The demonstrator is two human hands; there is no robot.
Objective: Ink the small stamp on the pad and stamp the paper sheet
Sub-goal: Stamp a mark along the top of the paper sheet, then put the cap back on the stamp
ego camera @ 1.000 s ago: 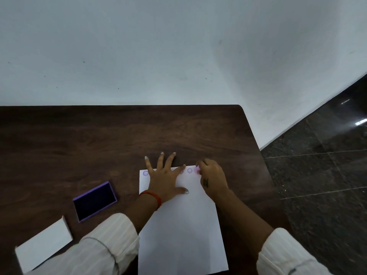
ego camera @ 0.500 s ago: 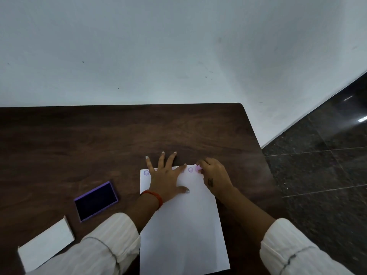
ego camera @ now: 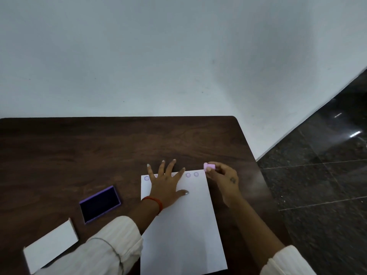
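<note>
A white paper (ego camera: 178, 231) lies on a dark table (ego camera: 99, 147), ink pad (ego camera: 100, 204) to its left. The left hand (ego camera: 165, 185) presses flat, fingers spread, on the sheet. The right hand (ego camera: 223, 180) pinches a pink stamp (ego camera: 209, 166) just off the paper's far right corner, beside purple ring prints (ego camera: 192, 174).

small pink stamp (ego camera: 209, 166) pinched at fingertips, just past the white paper sheet's (ego camera: 182, 225) far right corner; purple ring prints beside it; open purple ink pad (ego camera: 100, 204) well left.
</note>
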